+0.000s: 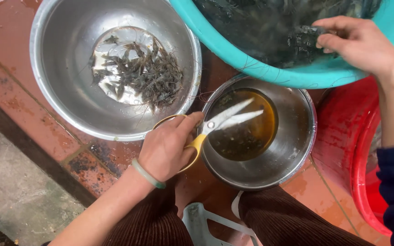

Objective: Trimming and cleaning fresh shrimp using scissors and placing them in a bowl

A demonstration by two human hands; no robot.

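Left hand [165,148] grips open scissors [220,120] over the small bowl [297,150], right hand [359,41] pinches shrimp [304,38] in the teal basin [261,68] — slippery catch could easily drop.

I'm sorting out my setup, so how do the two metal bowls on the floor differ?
The large steel bowl is wider and holds a heap of grey shrimp in little water; the small steel bowl holds murky brown liquid with dark scraps. The left hand holds yellow-handled scissors over the small one, not the large. Both are round, shiny and on wet tiles.
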